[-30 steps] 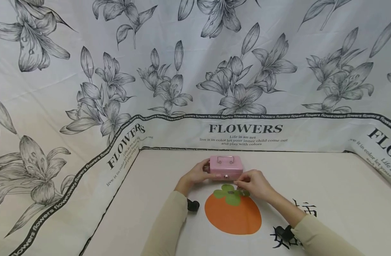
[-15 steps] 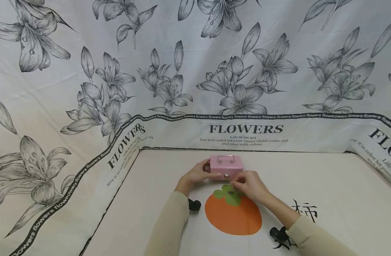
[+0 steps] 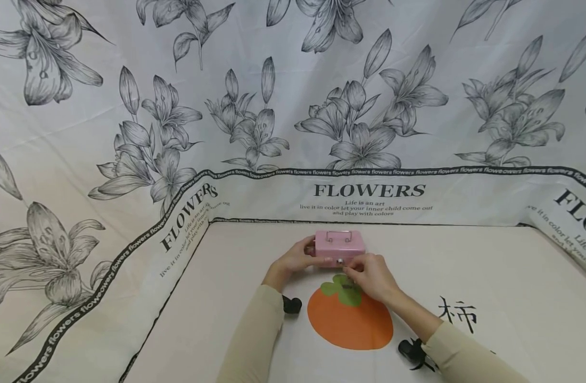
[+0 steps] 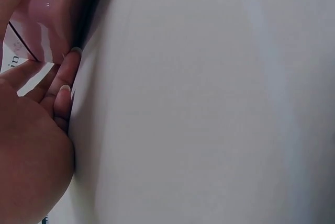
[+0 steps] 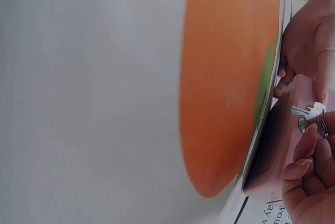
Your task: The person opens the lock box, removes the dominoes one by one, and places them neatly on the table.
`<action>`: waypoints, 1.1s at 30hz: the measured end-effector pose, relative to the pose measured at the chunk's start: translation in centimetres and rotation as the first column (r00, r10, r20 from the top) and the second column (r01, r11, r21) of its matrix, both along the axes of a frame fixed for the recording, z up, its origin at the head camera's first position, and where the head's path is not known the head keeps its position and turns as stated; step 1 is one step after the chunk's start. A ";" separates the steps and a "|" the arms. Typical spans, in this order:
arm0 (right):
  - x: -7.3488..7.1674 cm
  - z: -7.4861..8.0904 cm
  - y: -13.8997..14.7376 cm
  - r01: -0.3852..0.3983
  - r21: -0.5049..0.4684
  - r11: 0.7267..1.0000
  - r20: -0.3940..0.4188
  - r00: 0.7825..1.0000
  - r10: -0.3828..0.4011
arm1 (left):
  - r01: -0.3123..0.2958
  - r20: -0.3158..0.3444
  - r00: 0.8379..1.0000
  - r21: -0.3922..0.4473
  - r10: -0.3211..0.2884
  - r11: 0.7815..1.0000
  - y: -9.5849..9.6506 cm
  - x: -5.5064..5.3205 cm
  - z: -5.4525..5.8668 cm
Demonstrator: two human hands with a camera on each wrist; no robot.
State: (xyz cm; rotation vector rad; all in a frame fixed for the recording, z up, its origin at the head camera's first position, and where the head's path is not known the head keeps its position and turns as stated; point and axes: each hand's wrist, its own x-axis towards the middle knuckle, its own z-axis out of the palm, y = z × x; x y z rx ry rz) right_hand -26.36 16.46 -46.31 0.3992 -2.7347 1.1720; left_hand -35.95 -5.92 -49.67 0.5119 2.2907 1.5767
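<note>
Head view: grips the pink cash box (image 3: 339, 244) on the white tabletop (image 3: 211, 287) by its left side with the left hand (image 3: 294, 260); near the lock (image 3: 340, 261), pinches something indistinct with the right hand (image 3: 373, 276), overlapping the printed persimmon (image 3: 350, 319). Left wrist: shows box only partly, cut off upper left. Right wrist: pinches 1 silver key (image 5: 314, 111), partly finger-covered.

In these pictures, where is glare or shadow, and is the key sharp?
Left wrist: bright highlights on the pink box, a pale streak across the tablecloth; right wrist: dark shading along the box, key fairly sharp; head: soft light, key too small to judge.
</note>
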 end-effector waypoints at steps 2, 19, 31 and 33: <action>0.0 0.0 0.0 0.010 0.006 1.000 -0.003 1.000 -0.010 | -0.007 0.002 1.000 -0.011 0.007 1.000 0.0 0.1 0.1; 0.4 -0.3 -1.1 0.057 0.077 0.995 -0.065 0.997 -0.052 | -0.028 0.021 0.999 -0.018 0.028 0.999 0.3 0.3 0.0; 0.2 0.0 -1.4 0.008 0.101 0.995 -0.064 0.998 -0.001 | -0.038 0.039 0.999 -0.018 0.038 0.999 0.2 0.1 -0.1; 0.0 0.1 -1.3 -0.017 0.102 0.995 -0.061 0.998 0.023 | -0.040 0.039 0.998 -0.016 0.041 0.999 0.2 0.1 -0.1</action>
